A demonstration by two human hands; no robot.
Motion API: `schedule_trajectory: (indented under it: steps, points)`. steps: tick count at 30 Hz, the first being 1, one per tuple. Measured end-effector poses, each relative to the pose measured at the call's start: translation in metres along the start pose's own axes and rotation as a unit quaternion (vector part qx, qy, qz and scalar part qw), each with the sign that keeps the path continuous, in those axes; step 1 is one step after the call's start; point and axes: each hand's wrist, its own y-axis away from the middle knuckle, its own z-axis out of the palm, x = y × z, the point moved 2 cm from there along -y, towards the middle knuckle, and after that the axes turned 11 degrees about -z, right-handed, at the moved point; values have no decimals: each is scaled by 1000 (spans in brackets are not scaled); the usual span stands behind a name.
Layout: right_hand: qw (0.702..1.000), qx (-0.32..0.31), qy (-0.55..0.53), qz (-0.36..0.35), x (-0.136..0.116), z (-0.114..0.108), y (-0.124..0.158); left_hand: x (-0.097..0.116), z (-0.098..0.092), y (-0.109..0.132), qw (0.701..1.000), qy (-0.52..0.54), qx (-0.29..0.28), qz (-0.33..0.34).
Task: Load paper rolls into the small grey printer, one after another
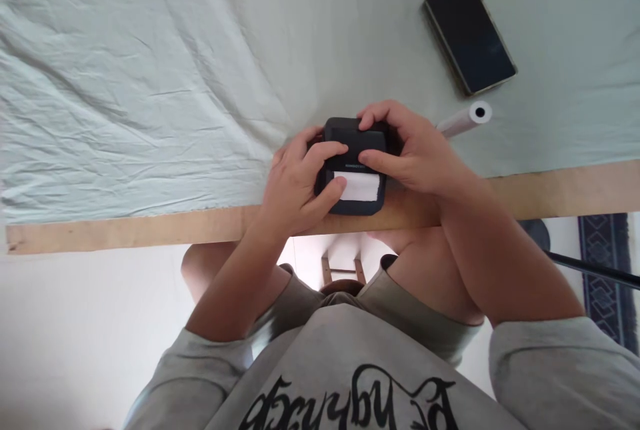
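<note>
We judge the device (354,157) light enough for one hand, with a stiff shell that should bear a firm squeeze; its smooth top may be a little slippery. The paper (361,187) showing at its near end looks thin and easily creased, so the sides of the shell seem the better place to take hold. It sits between our hands at the near side of the worktop (125,231), over the wooden edge; whether it rests there or is slightly raised, we cannot tell.

Our left hand (295,180) has its fingers curled about the left side, the index lying across the top and the thumb tip at the paper's left end. Our right hand (415,150) grips the far right corner, fingers bent over the far edge and thumb laid flat on top.

The device is black, boxy and round-cornered, with small pale lettering just above the white strip. Beyond the right hand, a white roll (463,120) lies on the pale cloth (150,83), near a phone (470,37).
</note>
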Motion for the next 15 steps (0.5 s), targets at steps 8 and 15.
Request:
schedule_trajectory:
  steps: [8,15]
  points:
    - [998,23,63,3,0,2,6,-5,-3,16,999,-38,-23,-9]
    - [997,-25,62,-25,-1,-11,19,0,-2,28,990,-137,-36,-9]
